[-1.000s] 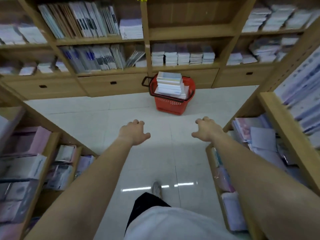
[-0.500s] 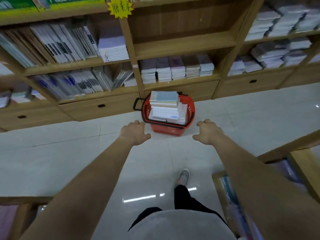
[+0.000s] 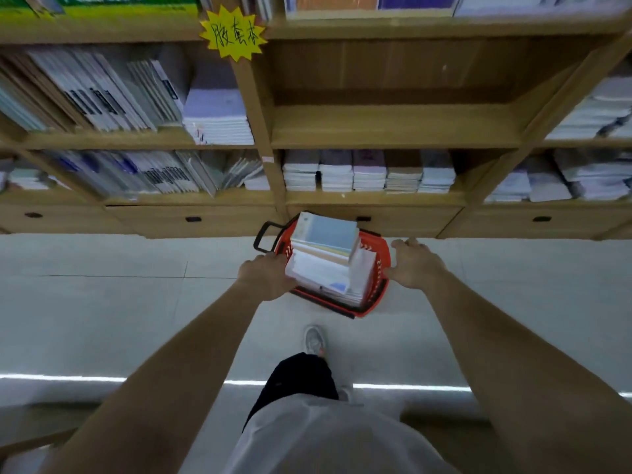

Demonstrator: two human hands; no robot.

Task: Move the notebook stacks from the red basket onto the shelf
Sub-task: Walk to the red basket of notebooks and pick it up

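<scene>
A red plastic basket stands on the floor in front of the wooden shelving. Stacks of notebooks fill it and rise above its rim, the top one with a pale blue cover. My left hand is at the basket's left side, close to the lower stack, fingers curled and holding nothing. My right hand hovers at the basket's right rim with fingers spread. Straight above the basket is a bare wooden shelf. The shelf below it holds a row of notebook stacks.
A black handle sticks out from the basket's left. Drawers run along the shelving's base. Leaning books and a stack fill the left bays, more stacks the right. A yellow starburst sign hangs on the upright. My foot is on the tiled floor.
I have walked up to the shelving, so the basket is much nearer. Both hands have reached forward and now flank the basket, left and right.
</scene>
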